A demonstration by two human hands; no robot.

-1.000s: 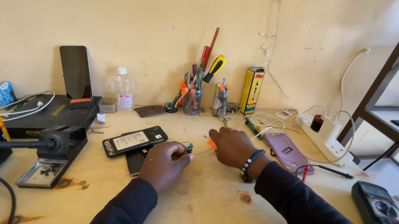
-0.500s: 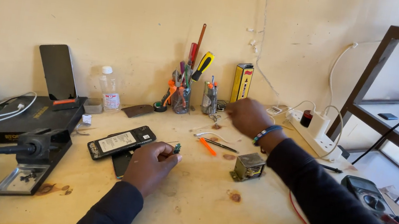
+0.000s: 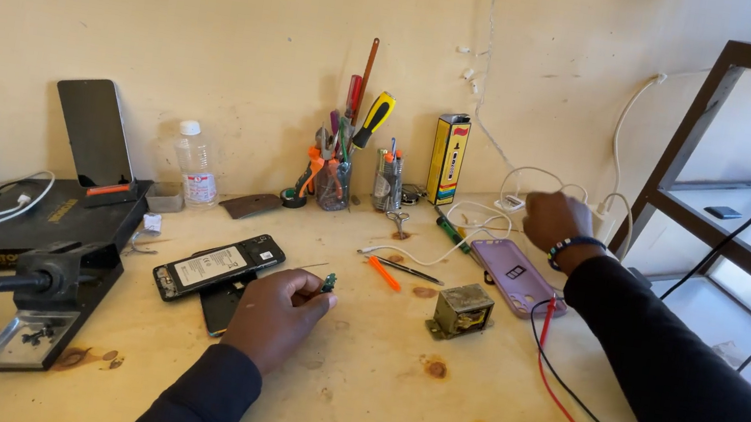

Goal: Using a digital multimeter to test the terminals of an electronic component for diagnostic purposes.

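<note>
- My left hand (image 3: pixel 274 310) pinches a small green circuit part (image 3: pixel 327 282) between thumb and fingertips, just above the wooden table (image 3: pixel 346 405); the other fingers are curled in.
- Just beside this hand lies an opened phone (image 3: pixel 218 267) with its back cover off, and a second dark phone partly under it.
- To hold the part well, I think I should grip it only by the edges and keep the wrist resting on the table, so it does not slip.
- My right hand (image 3: pixel 556 220) is far out at the white power strip (image 3: pixel 604 220) by the wall, fingers closed loosely; I cannot tell if it holds a plug or cable.
- Near it lie a purple phone (image 3: pixel 517 275) and a small transformer (image 3: pixel 461 310).
- The power strip is mostly hidden behind my hand, and the small part is too tiny to see clearly.
</note>
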